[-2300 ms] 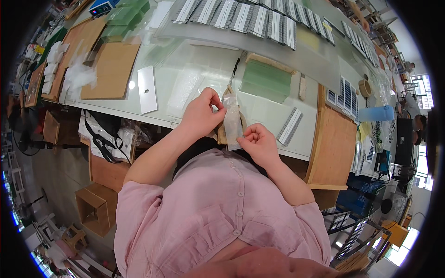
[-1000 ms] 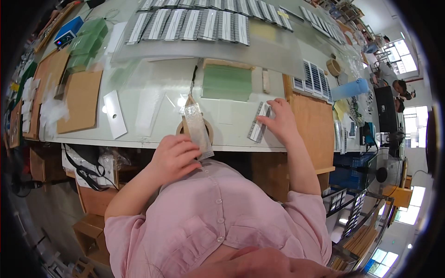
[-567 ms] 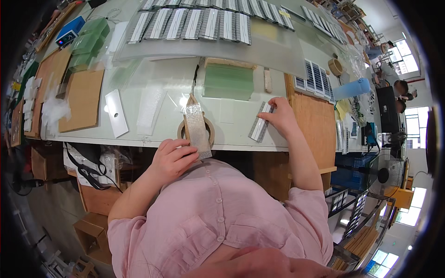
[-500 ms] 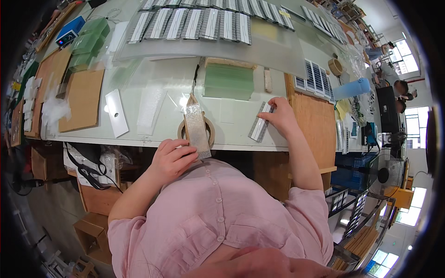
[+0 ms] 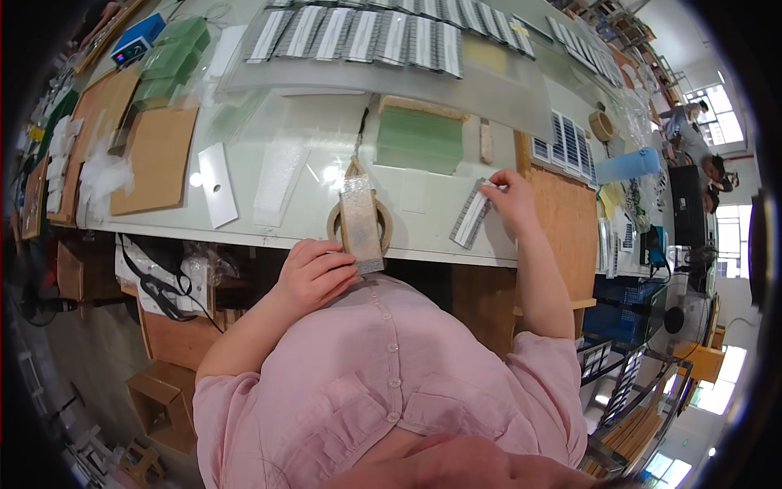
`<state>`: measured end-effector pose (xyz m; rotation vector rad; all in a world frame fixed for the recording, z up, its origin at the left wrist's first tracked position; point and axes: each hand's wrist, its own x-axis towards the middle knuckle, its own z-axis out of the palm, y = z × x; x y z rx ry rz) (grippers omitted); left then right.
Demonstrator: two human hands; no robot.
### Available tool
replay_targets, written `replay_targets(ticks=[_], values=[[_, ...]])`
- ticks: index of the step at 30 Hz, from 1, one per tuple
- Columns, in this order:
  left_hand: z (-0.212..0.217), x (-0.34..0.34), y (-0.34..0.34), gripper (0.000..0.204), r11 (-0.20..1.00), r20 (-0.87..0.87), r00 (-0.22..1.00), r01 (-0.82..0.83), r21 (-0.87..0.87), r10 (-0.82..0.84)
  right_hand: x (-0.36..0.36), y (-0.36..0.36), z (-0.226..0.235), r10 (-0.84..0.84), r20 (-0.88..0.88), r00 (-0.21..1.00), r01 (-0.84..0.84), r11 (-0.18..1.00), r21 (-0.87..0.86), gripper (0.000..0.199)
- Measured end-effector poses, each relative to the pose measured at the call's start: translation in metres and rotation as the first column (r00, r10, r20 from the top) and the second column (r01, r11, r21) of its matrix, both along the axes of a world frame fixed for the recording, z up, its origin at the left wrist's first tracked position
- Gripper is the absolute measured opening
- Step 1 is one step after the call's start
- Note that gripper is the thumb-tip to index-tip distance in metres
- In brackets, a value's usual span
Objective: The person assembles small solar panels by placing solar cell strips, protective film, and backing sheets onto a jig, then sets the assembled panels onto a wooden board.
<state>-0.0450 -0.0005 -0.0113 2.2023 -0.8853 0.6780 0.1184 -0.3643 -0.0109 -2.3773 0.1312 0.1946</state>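
Note:
My right hand (image 5: 513,202) pinches the far end of a narrow grey strip with a white middle band (image 5: 471,217), which lies slanted on the table. My left hand (image 5: 316,273) is closed, fingers bent together, at the near left corner of a flat, tape-wrapped block (image 5: 360,220) with a looped, pointed far end. Grey material shows at the block's near end, by the table edge. Under the block lies a roll of tan tape (image 5: 335,222). How far the left fingers wrap beneath the block is hidden.
A green glass-like block (image 5: 419,140) stands beyond the tape. Rows of similar strips (image 5: 361,37) lie on a translucent sheet farther back. At left are a white plate with a hole (image 5: 215,175) and cardboard (image 5: 155,163); at right, a wooden board (image 5: 562,224) and blue bottle (image 5: 627,165).
The whole view has shifted slightly, so the table sits farther right in the picture. Both hands stay nearly where they were, the right still at the strip's far end.

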Motion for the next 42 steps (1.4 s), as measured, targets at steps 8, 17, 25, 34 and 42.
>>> replay_targets(ticks=[8,17,25,34,42], values=[[-0.013,-0.001,0.004,0.024,1.0,0.04,0.999,-0.016,-0.007,0.016,-0.012,0.047,0.084,0.214,0.023,0.977,-0.202,0.877,0.435,0.012],[-0.013,-0.001,0.005,0.023,0.999,0.05,0.999,-0.007,-0.038,0.009,-0.034,0.169,0.069,0.439,-0.182,0.88,-0.239,0.74,0.629,0.015],[-0.016,-0.001,0.005,0.023,0.998,0.046,0.999,-0.013,-0.061,0.016,-0.022,0.19,0.032,0.409,-0.184,0.894,-0.221,0.758,0.613,0.015],[-0.014,0.001,0.003,0.027,0.997,0.04,0.999,-0.017,-0.071,0.019,-0.024,0.193,0.028,0.429,-0.166,0.888,-0.268,0.776,0.571,0.016],[-0.012,0.001,0.004,0.027,0.998,0.033,0.999,-0.012,-0.068,0.014,-0.022,0.195,0.027,0.433,-0.149,0.889,-0.279,0.77,0.574,0.015]])
